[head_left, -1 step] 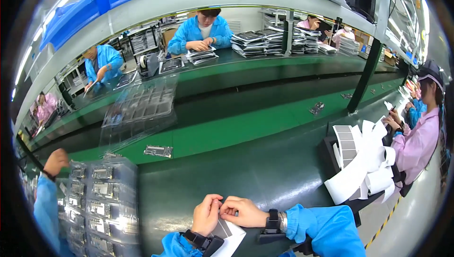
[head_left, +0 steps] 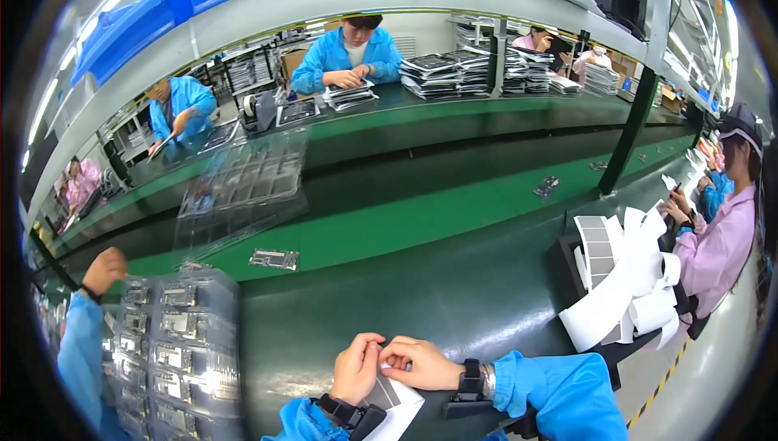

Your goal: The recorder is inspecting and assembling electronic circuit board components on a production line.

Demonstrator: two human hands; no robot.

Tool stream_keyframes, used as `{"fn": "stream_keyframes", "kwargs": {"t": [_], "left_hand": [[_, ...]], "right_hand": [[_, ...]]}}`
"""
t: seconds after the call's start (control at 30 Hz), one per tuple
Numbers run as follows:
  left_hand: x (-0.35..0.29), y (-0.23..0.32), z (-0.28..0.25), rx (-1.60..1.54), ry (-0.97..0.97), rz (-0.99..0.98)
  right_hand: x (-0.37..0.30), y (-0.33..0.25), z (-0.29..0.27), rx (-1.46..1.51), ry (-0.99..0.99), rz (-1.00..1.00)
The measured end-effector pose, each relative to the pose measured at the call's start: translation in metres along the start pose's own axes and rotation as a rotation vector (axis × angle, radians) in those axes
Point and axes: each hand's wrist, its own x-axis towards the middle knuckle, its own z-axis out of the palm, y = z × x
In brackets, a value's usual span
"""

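Note:
My left hand (head_left: 355, 370) is closed on a white backing sheet (head_left: 403, 418) with grey rectangular labels (head_left: 382, 392), low in the middle of the view. Thumb and forefinger pressed together, my right hand (head_left: 424, 364) pinches at the sheet's upper end, close against the left fingertips. Whether a label has come loose between the fingers is hidden. Both wrists wear black straps over blue sleeves. The sheet is held just above the dark green bench (head_left: 324, 315).
Clear plastic trays of circuit boards (head_left: 178, 327) stand at left, beside a co-worker's hand (head_left: 105, 271). A circuit board (head_left: 274, 259) lies on the green belt (head_left: 365, 226) near an empty clear tray (head_left: 243, 181). At right, label strips (head_left: 598, 250) and white backing paper (head_left: 604, 311) fill a black box.

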Motion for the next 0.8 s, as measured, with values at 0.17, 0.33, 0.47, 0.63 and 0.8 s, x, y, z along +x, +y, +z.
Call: {"fn": "stream_keyframes", "kwargs": {"t": [0.17, 0.33, 0.47, 0.63, 0.8], "left_hand": [[0.001, -0.006, 0.002, -0.017, 0.027, 0.040], [0.006, -0.010, 0.003, -0.018, 0.025, 0.013], [0.009, -0.012, 0.001, 0.006, -0.029, 0.038], [0.005, -0.016, 0.002, -0.011, 0.010, 0.075], [0.004, -0.015, 0.006, 0.016, -0.004, 0.086]], "right_hand": [[-0.001, -0.005, -0.004, 0.029, 0.028, -0.012], [0.004, -0.007, -0.005, 0.037, 0.033, 0.001], [0.006, -0.007, -0.005, 0.000, 0.026, -0.039], [0.005, -0.009, -0.003, -0.004, -0.002, -0.026], [0.000, -0.009, -0.004, 0.003, -0.003, -0.012]]}}
